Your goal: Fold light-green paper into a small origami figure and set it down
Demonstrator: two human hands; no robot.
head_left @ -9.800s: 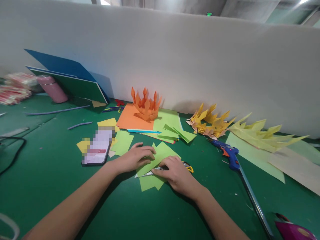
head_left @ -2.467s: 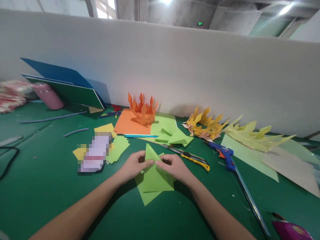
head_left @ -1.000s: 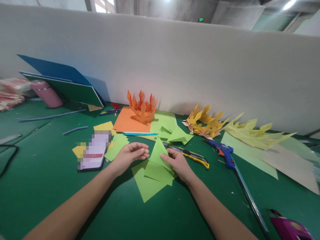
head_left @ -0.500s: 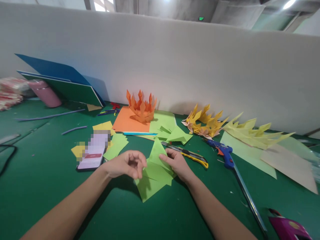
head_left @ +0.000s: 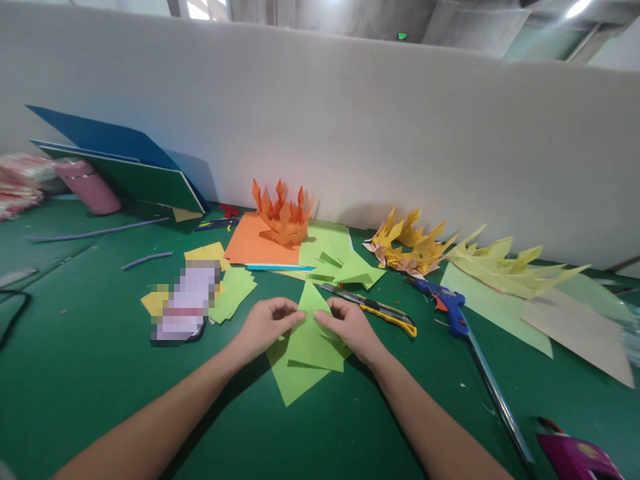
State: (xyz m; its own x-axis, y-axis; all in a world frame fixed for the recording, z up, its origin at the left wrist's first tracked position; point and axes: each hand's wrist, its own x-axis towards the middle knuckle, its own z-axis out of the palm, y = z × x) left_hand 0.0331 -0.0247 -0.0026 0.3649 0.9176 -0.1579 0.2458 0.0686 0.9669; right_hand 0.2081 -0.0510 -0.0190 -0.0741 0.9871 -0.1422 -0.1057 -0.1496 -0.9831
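A folded sheet of green paper (head_left: pixel 314 343) is held between both hands, its pointed tip facing away from me. My left hand (head_left: pixel 273 325) pinches its left edge between thumb and fingers. On the opposite edge, my right hand (head_left: pixel 350 327) grips it with the thumb on top. Beneath it, another green sheet (head_left: pixel 295 387) lies on the table with one corner towards me. Just beyond my right hand rests a yellow utility knife (head_left: pixel 387 313) with its blade out. Cut green pieces (head_left: pixel 353 268) lie behind the held paper.
An orange paper crown (head_left: pixel 285 217) stands at the back, with a yellow crown (head_left: pixel 410 243) further right. A blue glue gun (head_left: pixel 447 303) lies right of the knife. On the left are a phone (head_left: pixel 187 303), green squares (head_left: pixel 233 293) and a pink bottle (head_left: pixel 90 187).
My left hand has come in from hovering beside the paper and now pinches its left edge. The folded paper has turned slightly, its tip shifting left. My right hand has barely moved.
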